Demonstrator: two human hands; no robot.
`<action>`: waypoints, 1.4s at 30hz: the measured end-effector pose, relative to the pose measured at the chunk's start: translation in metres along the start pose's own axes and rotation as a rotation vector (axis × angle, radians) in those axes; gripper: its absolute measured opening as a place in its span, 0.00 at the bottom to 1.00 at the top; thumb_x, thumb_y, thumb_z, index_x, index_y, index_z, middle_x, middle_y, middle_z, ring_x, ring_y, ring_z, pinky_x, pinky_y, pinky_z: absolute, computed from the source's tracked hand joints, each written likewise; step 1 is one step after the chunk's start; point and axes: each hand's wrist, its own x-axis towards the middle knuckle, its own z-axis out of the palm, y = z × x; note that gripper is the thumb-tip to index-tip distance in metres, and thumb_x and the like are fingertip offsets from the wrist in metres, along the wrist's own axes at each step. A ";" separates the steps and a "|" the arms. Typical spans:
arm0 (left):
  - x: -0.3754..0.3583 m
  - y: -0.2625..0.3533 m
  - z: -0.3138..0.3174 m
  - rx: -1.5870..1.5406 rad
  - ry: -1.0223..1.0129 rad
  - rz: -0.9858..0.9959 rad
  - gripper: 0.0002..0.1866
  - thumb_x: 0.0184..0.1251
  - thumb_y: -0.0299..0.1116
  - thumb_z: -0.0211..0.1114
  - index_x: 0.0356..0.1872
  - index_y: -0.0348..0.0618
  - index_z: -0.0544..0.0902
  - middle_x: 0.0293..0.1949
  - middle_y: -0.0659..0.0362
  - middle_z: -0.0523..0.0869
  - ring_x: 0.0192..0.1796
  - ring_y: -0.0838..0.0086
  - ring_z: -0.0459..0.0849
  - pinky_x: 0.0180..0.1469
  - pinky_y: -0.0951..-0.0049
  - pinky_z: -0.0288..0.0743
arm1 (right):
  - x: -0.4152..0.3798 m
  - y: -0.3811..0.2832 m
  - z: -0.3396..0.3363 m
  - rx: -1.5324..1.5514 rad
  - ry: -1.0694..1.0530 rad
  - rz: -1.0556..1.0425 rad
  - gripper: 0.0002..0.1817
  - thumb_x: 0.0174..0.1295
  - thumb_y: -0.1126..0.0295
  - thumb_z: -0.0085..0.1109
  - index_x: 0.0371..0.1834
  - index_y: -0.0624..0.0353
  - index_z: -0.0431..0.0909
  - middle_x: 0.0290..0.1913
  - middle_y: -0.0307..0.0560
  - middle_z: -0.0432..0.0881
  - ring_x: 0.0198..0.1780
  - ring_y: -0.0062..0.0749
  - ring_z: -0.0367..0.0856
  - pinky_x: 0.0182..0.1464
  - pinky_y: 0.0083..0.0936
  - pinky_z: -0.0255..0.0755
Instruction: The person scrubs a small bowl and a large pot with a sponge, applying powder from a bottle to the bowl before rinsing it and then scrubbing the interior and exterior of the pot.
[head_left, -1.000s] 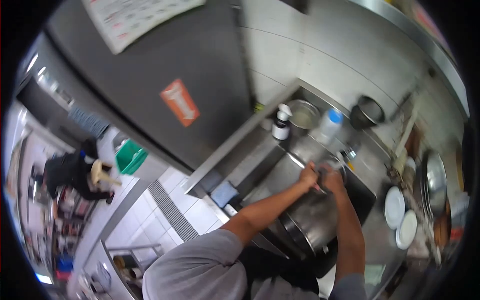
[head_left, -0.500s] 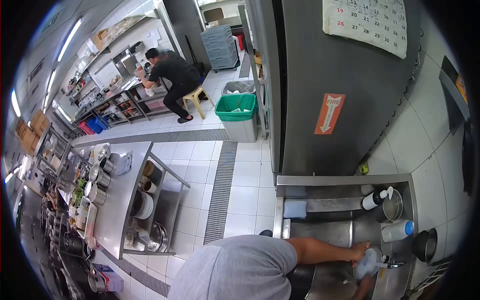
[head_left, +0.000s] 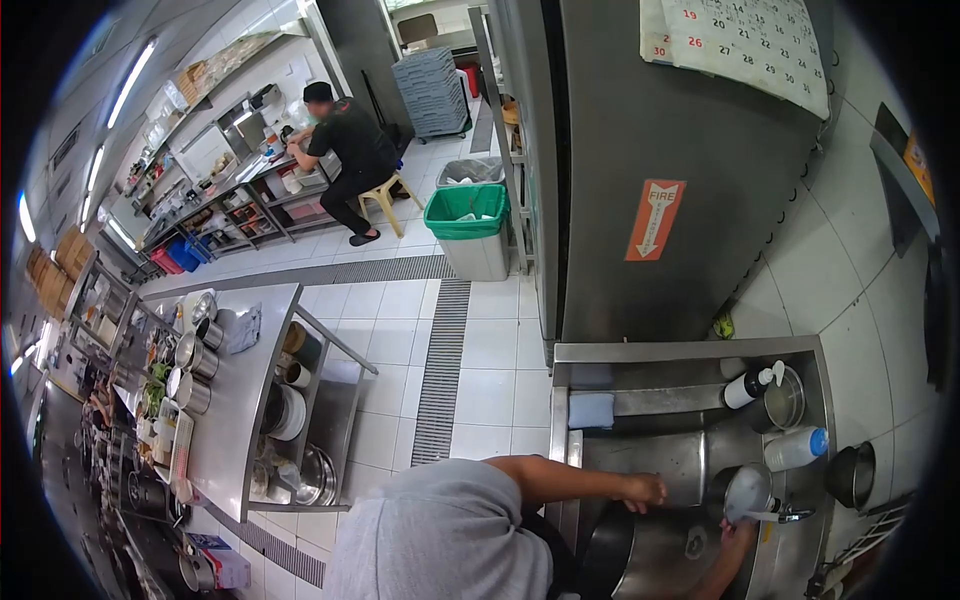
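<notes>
My left hand (head_left: pixel 645 492) is over the sink basin (head_left: pixel 655 455), left of a round metal bowl (head_left: pixel 748 490). Its fingers are loosely bent and a little apart, and nothing shows in them. My right hand (head_left: pixel 738 530) grips the lower rim of the bowl, which is tilted beside the faucet (head_left: pixel 792 514). Whitish water or foam shows in the bowl. A dark round pan (head_left: pixel 608 550) lies in the sink near my body. A patch of foam (head_left: pixel 695 543) sits on the sink's metal surface.
Along the sink's far side are a blue sponge (head_left: pixel 592 410), a pump bottle (head_left: pixel 745 388), a metal pot (head_left: pixel 785 400) and a blue-capped container (head_left: pixel 797 449). A steel table (head_left: pixel 235 390) holds pots. Beyond are bins (head_left: pixel 468 215) and a seated person (head_left: pixel 350 150).
My left hand has moved left, away from the bowl and its foam. The bowl is now tilted in my right hand, which has moved up to its rim. The seated person's head is raised.
</notes>
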 end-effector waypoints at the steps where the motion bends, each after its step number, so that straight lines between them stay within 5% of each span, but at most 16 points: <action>1: -0.013 -0.008 -0.002 -0.069 0.018 -0.023 0.18 0.65 0.40 0.62 0.54 0.54 0.71 0.48 0.61 0.80 0.34 0.74 0.83 0.31 0.72 0.77 | -0.003 -0.004 0.006 0.048 0.105 0.114 0.25 0.51 0.78 0.45 0.57 0.62 0.70 0.43 0.53 0.79 0.32 0.43 0.80 0.17 0.28 0.71; 3: -0.031 -0.024 -0.005 -0.170 0.035 -0.036 0.17 0.65 0.41 0.62 0.53 0.56 0.72 0.47 0.61 0.80 0.36 0.72 0.84 0.35 0.68 0.78 | -0.025 -0.001 0.012 0.034 -0.124 -0.111 0.22 0.57 0.68 0.55 0.57 0.55 0.71 0.45 0.45 0.79 0.34 0.38 0.80 0.22 0.30 0.74; 4: -0.037 -0.036 -0.005 -0.195 0.016 -0.035 0.17 0.65 0.41 0.62 0.53 0.58 0.72 0.46 0.61 0.81 0.38 0.71 0.85 0.36 0.67 0.78 | -0.037 -0.005 0.012 0.022 -0.403 -0.176 0.20 0.61 0.63 0.57 0.57 0.55 0.71 0.45 0.46 0.79 0.37 0.37 0.81 0.25 0.31 0.75; 5: -0.039 -0.048 -0.009 -0.252 -0.020 -0.024 0.16 0.66 0.41 0.62 0.53 0.57 0.72 0.46 0.61 0.81 0.39 0.69 0.85 0.37 0.67 0.79 | -0.033 0.001 0.008 0.011 -0.245 -0.111 0.21 0.63 0.62 0.55 0.58 0.55 0.71 0.51 0.47 0.78 0.45 0.38 0.80 0.31 0.35 0.77; 7: -0.022 -0.097 -0.021 -0.519 -0.223 0.032 0.15 0.67 0.40 0.62 0.54 0.57 0.74 0.46 0.61 0.82 0.42 0.66 0.86 0.38 0.65 0.79 | -0.021 0.019 -0.012 0.010 -0.313 -0.068 0.24 0.65 0.61 0.57 0.62 0.56 0.68 0.60 0.51 0.72 0.58 0.43 0.74 0.46 0.45 0.78; 9: -0.021 -0.118 -0.035 -0.765 -0.437 0.003 0.16 0.67 0.42 0.62 0.54 0.58 0.74 0.48 0.63 0.81 0.45 0.62 0.86 0.41 0.62 0.80 | -0.054 0.009 0.010 0.249 -0.143 0.021 0.24 0.64 0.64 0.59 0.62 0.55 0.68 0.60 0.51 0.71 0.55 0.47 0.77 0.42 0.44 0.84; 10: -0.057 -0.086 -0.018 -0.393 -0.148 0.054 0.16 0.68 0.42 0.59 0.55 0.59 0.74 0.51 0.63 0.79 0.48 0.63 0.85 0.44 0.62 0.79 | -0.095 -0.020 0.032 0.174 -0.023 0.050 0.25 0.62 0.67 0.60 0.63 0.54 0.67 0.60 0.53 0.72 0.55 0.51 0.76 0.45 0.49 0.83; 12: -0.074 -0.061 -0.013 -0.347 -0.064 -0.117 0.14 0.69 0.37 0.59 0.54 0.58 0.73 0.55 0.62 0.77 0.52 0.63 0.82 0.52 0.63 0.75 | -0.084 -0.012 0.021 0.124 -0.020 0.026 0.23 0.61 0.72 0.55 0.61 0.54 0.70 0.56 0.58 0.73 0.52 0.52 0.78 0.39 0.49 0.85; 15: -0.084 -0.053 -0.016 -0.363 -0.071 -0.126 0.13 0.71 0.36 0.57 0.54 0.54 0.70 0.57 0.58 0.76 0.54 0.61 0.81 0.53 0.60 0.75 | -0.132 -0.046 0.041 -0.063 0.072 0.052 0.25 0.57 0.81 0.40 0.61 0.60 0.67 0.37 0.60 0.79 0.25 0.51 0.82 0.22 0.40 0.80; 18: -0.085 -0.048 -0.028 -0.519 -0.047 -0.147 0.13 0.71 0.33 0.57 0.53 0.51 0.68 0.59 0.54 0.75 0.55 0.60 0.80 0.53 0.59 0.76 | -0.138 -0.048 0.039 -0.083 0.091 0.055 0.28 0.57 0.81 0.37 0.64 0.58 0.61 0.36 0.60 0.82 0.23 0.44 0.83 0.18 0.27 0.76; 21: -0.083 -0.045 -0.029 -0.591 -0.039 -0.162 0.12 0.74 0.33 0.54 0.54 0.51 0.67 0.62 0.52 0.74 0.56 0.60 0.79 0.53 0.59 0.76 | -0.141 -0.046 0.039 -0.031 0.120 0.041 0.28 0.55 0.82 0.37 0.62 0.58 0.64 0.35 0.61 0.82 0.20 0.42 0.82 0.15 0.26 0.74; 35: -0.077 -0.047 -0.030 -0.601 -0.091 -0.194 0.13 0.74 0.32 0.52 0.56 0.51 0.66 0.61 0.51 0.74 0.57 0.59 0.79 0.52 0.56 0.77 | -0.140 -0.042 0.029 -0.059 0.143 -0.010 0.26 0.56 0.81 0.36 0.59 0.56 0.69 0.33 0.59 0.82 0.19 0.40 0.80 0.16 0.26 0.73; 37: -0.077 -0.047 -0.030 -0.606 -0.083 -0.196 0.13 0.74 0.31 0.51 0.56 0.51 0.66 0.61 0.51 0.74 0.58 0.59 0.78 0.52 0.56 0.77 | -0.132 -0.038 0.028 0.000 0.105 0.005 0.24 0.56 0.81 0.41 0.59 0.58 0.68 0.35 0.61 0.79 0.21 0.50 0.81 0.17 0.35 0.77; 42: -0.077 -0.047 -0.031 -0.599 -0.074 -0.194 0.13 0.74 0.31 0.52 0.56 0.51 0.66 0.61 0.51 0.73 0.58 0.58 0.78 0.53 0.55 0.76 | -0.127 -0.034 0.028 0.013 0.096 -0.007 0.26 0.56 0.80 0.41 0.62 0.57 0.65 0.36 0.62 0.79 0.22 0.49 0.81 0.17 0.35 0.77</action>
